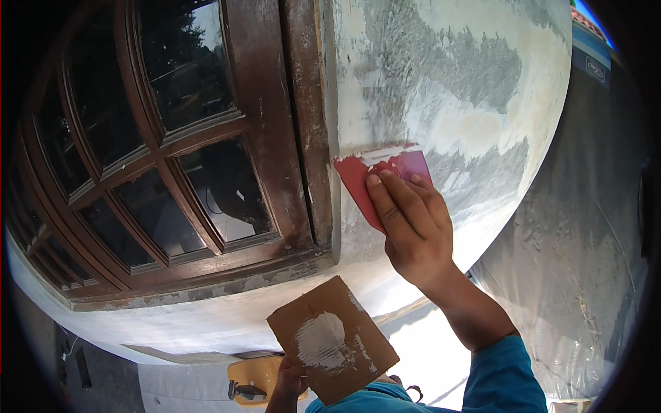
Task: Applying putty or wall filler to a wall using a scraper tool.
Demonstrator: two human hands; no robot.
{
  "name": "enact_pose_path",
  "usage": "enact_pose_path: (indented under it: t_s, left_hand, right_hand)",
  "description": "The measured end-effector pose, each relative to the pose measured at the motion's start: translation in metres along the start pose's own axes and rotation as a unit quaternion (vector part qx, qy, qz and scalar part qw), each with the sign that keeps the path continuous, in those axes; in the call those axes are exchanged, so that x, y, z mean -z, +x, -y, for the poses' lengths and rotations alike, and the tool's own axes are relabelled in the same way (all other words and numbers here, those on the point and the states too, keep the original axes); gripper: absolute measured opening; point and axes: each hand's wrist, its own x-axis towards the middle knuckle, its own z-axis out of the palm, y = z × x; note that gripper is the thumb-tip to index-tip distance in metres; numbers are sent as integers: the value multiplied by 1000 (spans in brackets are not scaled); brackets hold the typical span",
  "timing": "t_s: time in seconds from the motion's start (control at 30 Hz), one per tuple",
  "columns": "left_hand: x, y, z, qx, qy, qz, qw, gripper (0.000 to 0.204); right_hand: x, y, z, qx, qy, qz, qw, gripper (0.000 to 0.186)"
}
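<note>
Blue cloth from the person's shirt [502, 375] was closest, down at the bottom. Near it, the left hand [292, 375] had a tight pinch on the edge of a square piece of brown cardboard [337, 296]. The cardboard was tilted, and a blob of white paste [322, 342] sat in its middle. Part of that hand was hidden, so I could not tell how all its fingers went.

A bit farther up, the right hand [420, 230] held a flat red scraper [357, 186], with its fingers spread over the front. White paste ran along the scraper's top edge, which was up against the wall [468, 124], just beside the window. The wall was patchy, grey and white.

To the left was a brown wooden window frame [265, 89] with dark glass. Low down, past the left hand, a tool with a dark handle [248, 392] lay on a yellow-orange thing [258, 369]. Over on the right hung a big grey sheet [578, 241]. Far up there, a blue panel [584, 58] had a small pale badge [595, 69], too tiny to read. Reddish roof tiles [586, 25] showed above it.
</note>
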Motion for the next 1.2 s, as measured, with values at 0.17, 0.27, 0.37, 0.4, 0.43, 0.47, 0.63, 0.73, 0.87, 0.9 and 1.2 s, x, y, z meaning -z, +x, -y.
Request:
enact_pose_path:
  t_s: [0.17, 0.27, 0.37, 0.4, 0.43, 0.47, 0.63, 0.73, 0.87, 0.9, 1.2]
  left_hand:
    - [-11, 3, 2, 15, 4, -1, 1000, 60]
    - [-17, 9, 1, 5, -12, 5, 1000, 58]
    - [-9, 1, -3, 13, 11, 19, 1000, 58]
    - [-4, 3, 0, 14, 7, 13, 1000, 58]
    - [0, 1, 0, 16, 2, 1, 1000, 58]
    - [2, 0, 0, 15, 3, 0, 1000, 58]
    - [-11, 5, 2, 27, 0, 3, 1000, 61]
    - [-7, 6, 3, 31, 9, 11, 999, 64]
    - [-4, 2, 2, 15, 20, -2, 1000, 65]
    - [-3, 2, 2, 19, 13, 8, 1000, 64]
    - [-1, 0, 4, 16, -5, 14, 1000, 60]
  right_hand:
    - [-39, 21, -7, -10, -69, -4, 998, 55]
    - [-56, -26, 5, 19, -87, 11, 996, 53]
    - [-44, -42, 19, -13, -17, 60, 998, 51]
    - [-33, -34, 15, -19, 2, 47, 999, 50]
    - [-24, -27, 15, -28, 24, 37, 999, 49]
    - [-20, -14, 12, -20, -3, 6, 1000, 49]
    - [-47, 0, 8, 22, -17, 5, 1000, 51]
    - [-44, -46, 39, 50, 22, 72, 996, 48]
    - [-15, -34, 34, 7, 75, 75, 994, 52]
    - [-6, -17, 26, 14, 35, 24, 999, 52]
    - [-45, -51, 30, 29, -5, 49, 998, 49]
